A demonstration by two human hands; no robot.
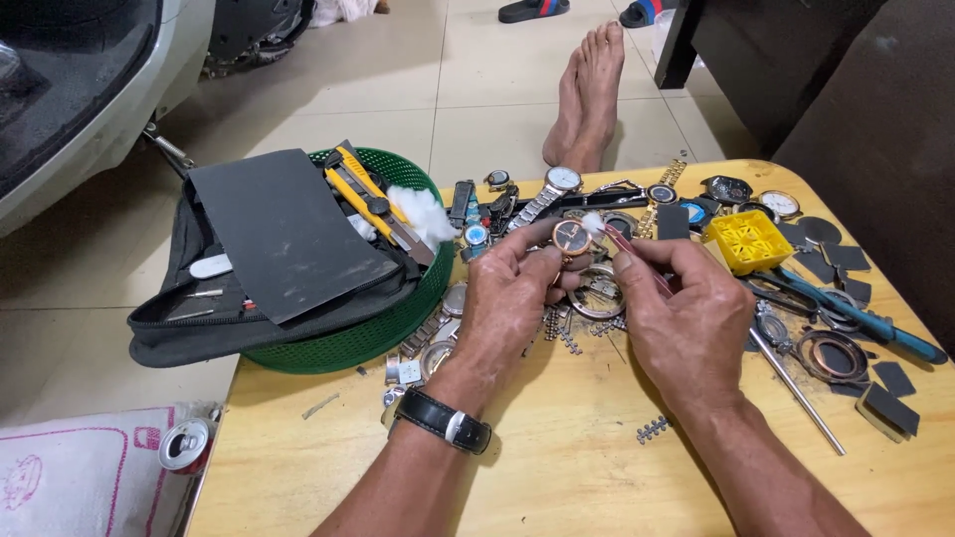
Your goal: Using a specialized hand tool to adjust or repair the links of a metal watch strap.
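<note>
two hands work above the yellow wooden bench (557, 467). the left hand (512, 298), with one black-strapped wristwatch (445, 421) on its wrist, pinches one round rose-gold watch case with a dark dial (572, 237) between thumb and fingertips, holding it raised just above the bench with the dial facing up. the right hand (686, 318) is clenched around one thin red-handled stick with a white cotton tip (619, 239); the cotton tip touches the upper right edge of the watch case.

beneath and behind the hands lies a dense spread of watch parts: several loose cases, rings and bracelet links, too crowded to count exactly. one silver watch with a white dial and metal bracelet (559, 182) lies behind the held case. one small yellow plastic grid tray (748, 242) stands to the right, near one pair of blue-handled pliers (865, 320) and one thin steel rod (796, 390). about seven dark grey abrasive pads (885, 408) lie along the right edge.

at the left, one round green plastic basket (378, 333) holds one black zip pouch (199, 328), one sheet of dark grey sandpaper (284, 231), one yellow utility knife (370, 204) and one tuft of white cotton wool (426, 214). one drink can (184, 445) stands beside the bench's left corner. two bare feet (589, 94) rest on the tiled floor (328, 109) beyond the bench.
</note>
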